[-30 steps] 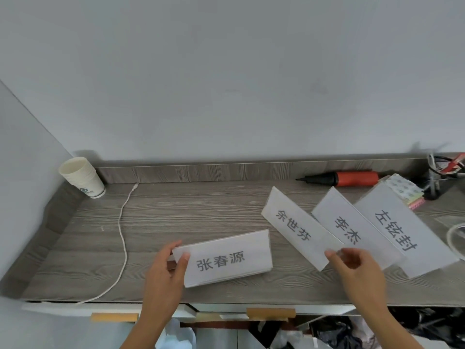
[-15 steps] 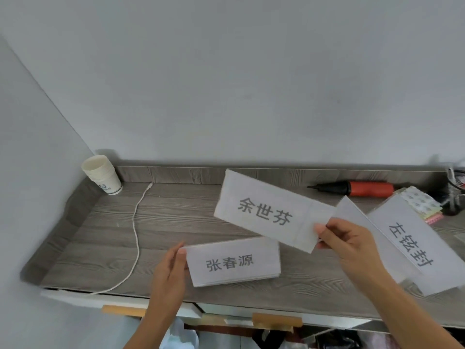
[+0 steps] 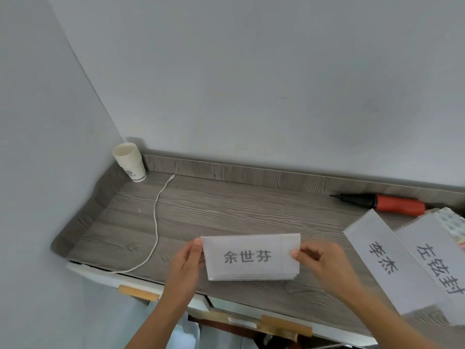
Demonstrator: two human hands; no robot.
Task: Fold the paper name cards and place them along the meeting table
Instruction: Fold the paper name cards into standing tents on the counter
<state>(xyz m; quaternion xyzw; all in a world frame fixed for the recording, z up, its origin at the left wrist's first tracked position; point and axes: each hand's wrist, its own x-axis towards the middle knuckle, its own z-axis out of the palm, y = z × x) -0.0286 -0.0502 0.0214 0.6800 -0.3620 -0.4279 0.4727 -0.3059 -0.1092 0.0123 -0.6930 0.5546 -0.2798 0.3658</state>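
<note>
Now left hand (image 3: 185, 267) and right hand (image 3: 325, 264) each pinch a short end of the name card (image 3: 251, 256) near the front edge of the desk (image 3: 201, 212); edges should align squarely before creasing.

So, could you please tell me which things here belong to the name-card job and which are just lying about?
Job: held name card, pinched by left hand and right hand; second name card to its right; third name card, far right.
Lying about: paper cups; white cable; red-and-black pump.
</note>
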